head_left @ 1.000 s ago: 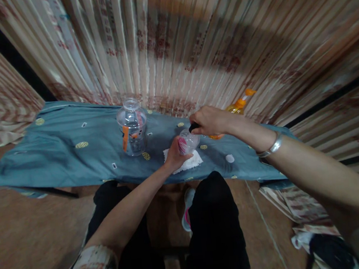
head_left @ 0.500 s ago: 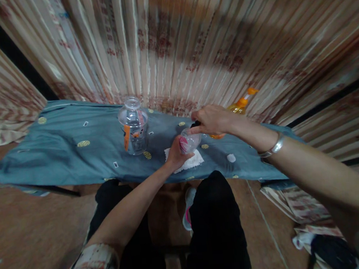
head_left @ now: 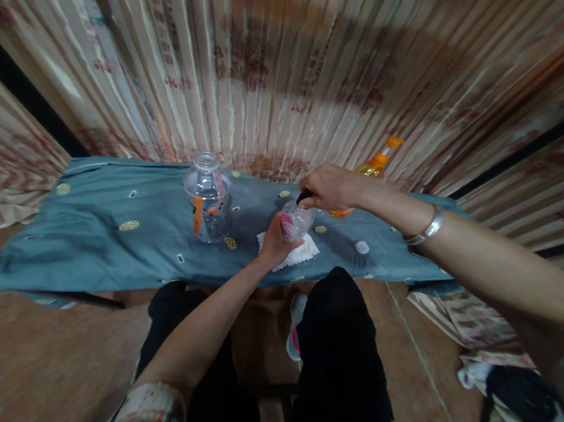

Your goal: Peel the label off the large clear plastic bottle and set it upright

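Note:
My left hand [head_left: 276, 242] is wrapped around a small clear plastic bottle [head_left: 300, 220] with a pink patch on its side, tilted over the table. My right hand [head_left: 328, 188] is closed on a black piece [head_left: 305, 196] at the bottle's upper right end; its full shape is hidden by my fingers. Below the bottle lies a white cloth [head_left: 303, 254]. A larger clear plastic bottle [head_left: 210, 202] with orange print stands upright and uncapped to the left. Right of the cloth rests a round white cap-like disc [head_left: 362, 247].
An orange pump bottle [head_left: 371, 167] stands behind my right hand, partly covered by it. The narrow table has a blue-green cloth [head_left: 98, 240]. A pleated curtain [head_left: 267, 71] hangs right behind it. My knees are under the front edge.
My right fingers have shifted slightly on the black piece, and more of it shows now. The left hand keeps its hold on the small bottle. The view has moved very slightly.

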